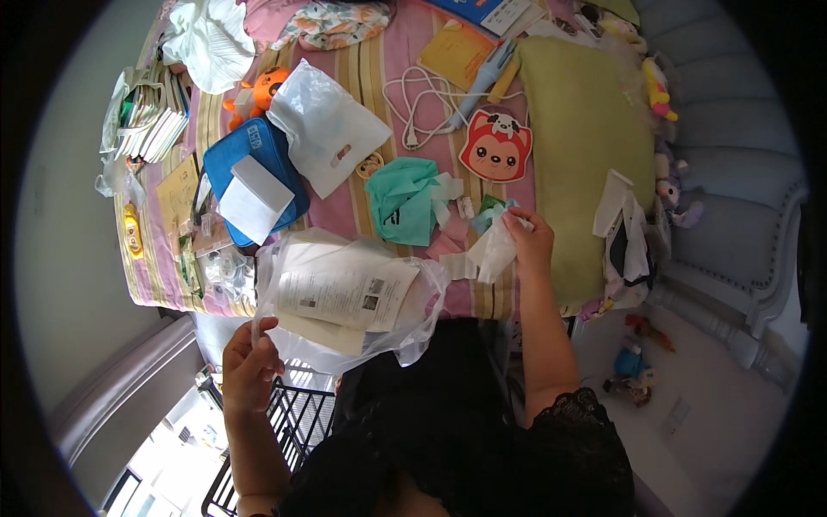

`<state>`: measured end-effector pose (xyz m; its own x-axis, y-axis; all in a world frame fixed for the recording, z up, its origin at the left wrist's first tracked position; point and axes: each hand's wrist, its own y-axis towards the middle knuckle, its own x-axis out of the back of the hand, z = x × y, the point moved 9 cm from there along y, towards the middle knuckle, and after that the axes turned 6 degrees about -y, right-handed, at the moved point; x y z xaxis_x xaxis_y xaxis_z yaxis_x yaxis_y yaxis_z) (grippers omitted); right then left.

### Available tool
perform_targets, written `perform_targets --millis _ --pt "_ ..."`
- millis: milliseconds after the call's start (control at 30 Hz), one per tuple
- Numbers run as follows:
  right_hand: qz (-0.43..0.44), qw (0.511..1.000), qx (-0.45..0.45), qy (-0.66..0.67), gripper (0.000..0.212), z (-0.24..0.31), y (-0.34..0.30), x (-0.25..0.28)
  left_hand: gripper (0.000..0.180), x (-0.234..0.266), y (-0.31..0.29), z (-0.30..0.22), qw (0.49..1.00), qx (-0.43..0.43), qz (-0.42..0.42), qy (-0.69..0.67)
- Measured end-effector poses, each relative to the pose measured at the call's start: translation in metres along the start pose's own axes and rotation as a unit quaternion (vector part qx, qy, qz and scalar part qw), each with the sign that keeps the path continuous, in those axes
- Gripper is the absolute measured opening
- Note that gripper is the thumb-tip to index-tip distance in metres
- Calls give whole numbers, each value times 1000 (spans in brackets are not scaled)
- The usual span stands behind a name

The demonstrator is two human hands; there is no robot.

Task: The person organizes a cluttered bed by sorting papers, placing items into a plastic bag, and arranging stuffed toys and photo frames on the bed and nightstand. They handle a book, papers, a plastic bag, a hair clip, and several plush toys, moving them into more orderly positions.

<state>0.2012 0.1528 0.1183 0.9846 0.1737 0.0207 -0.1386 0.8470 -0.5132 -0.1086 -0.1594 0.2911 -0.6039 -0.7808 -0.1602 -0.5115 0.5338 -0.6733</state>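
At the bed's near edge, my left hand [250,364] is closed on the left rim of a clear plastic bag [431,289]. Inside the bag lie printed paper sheets [340,297], cream and white, and its mouth gapes wide. Farther right, my right hand [532,243] pinches a thin, whitish crumpled sheet [494,250]; whether it is paper or plastic I cannot tell. Just beside it are a small green packet [489,205] and pink scraps [450,234]. A teal bag [403,200] lies crumpled beyond the clear bag.
On the striped bedspread [366,95] lie a blue zip case [274,148], a white plastic bag [323,129], a red fox-face card [497,146] and a blue hair styler [484,86] with its white cord. An olive pillow [586,164] is at right; a black wire rack [297,409] stands below left.
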Motion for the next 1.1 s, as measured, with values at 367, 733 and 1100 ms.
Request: perform_targets --millis 367,733,1100 --pt "387 588 425 -569 18 -21 -185 -229 51 -44 8 -17 995 -8 76 -56" --pt "-248 860 -45 -444 46 -144 104 49 42 -28 15 -12 999 -9 33 -18" --pt "164 966 -98 -176 27 -169 36 17 37 10 12 -10 999 -8 -32 28"
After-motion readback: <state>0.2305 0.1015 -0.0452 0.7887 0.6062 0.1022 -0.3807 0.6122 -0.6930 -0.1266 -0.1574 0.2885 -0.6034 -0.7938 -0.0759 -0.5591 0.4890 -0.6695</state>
